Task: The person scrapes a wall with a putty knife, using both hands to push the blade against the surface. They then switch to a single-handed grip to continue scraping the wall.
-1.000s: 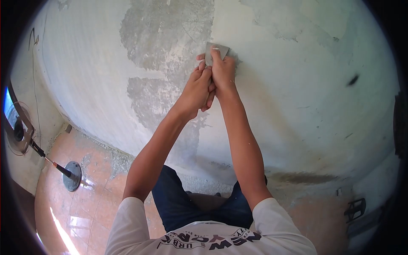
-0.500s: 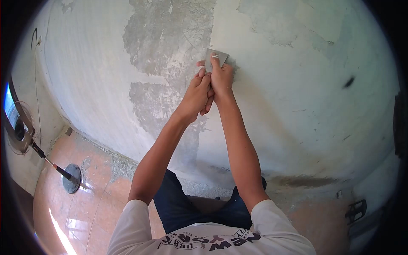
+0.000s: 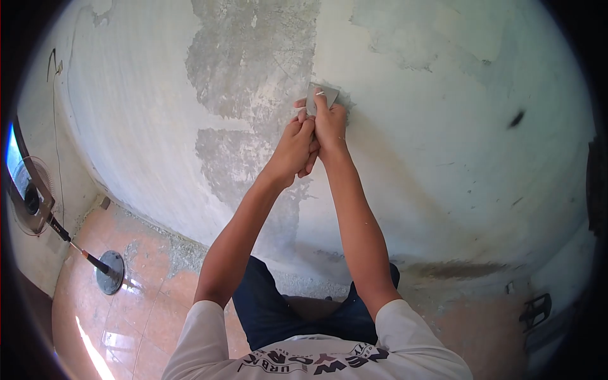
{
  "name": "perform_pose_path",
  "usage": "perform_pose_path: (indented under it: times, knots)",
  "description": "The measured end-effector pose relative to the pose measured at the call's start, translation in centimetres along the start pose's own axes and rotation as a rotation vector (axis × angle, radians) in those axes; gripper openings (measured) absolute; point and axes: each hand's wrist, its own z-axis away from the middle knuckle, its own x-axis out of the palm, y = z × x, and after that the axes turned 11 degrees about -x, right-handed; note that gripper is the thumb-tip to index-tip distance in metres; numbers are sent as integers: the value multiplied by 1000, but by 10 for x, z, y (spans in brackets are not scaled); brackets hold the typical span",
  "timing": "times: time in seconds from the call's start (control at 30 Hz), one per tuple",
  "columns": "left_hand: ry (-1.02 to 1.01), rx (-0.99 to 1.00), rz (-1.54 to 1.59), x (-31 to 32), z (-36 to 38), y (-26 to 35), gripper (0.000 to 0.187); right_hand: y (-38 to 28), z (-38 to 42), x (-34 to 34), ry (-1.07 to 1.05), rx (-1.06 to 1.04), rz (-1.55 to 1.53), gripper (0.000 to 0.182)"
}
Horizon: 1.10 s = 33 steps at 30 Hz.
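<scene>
Your left hand point(image 3: 291, 151) and right hand point(image 3: 330, 126) clamp the scraper point(image 3: 330, 96), long axis running up the wall point(image 3: 430, 145), blade point(image 3: 332, 94) uppermost!

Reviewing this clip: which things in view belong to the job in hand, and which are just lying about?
Apparently part of the job:
Flat scraper, its blade at the wall
Right hand, gripping the scraper
Left hand, close against the right

Apparently just about:
Stand fan
Dark object at lower right, too unclear to name
</scene>
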Motion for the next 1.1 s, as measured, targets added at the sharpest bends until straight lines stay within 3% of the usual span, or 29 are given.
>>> perform_pose_path:
  times: [0.7,0.9,1.1]
  knots:
    - [16,21,11,-1,-4,6,34,-2,-8,7,4,-18,-24,49]
    - [9,111,16,-6,-17,29,32,-24,-26,17,-26,-27,15,50]
    - [6,70,3,-6,-9,11,33,-6,-10,10,18,10,-13,51]
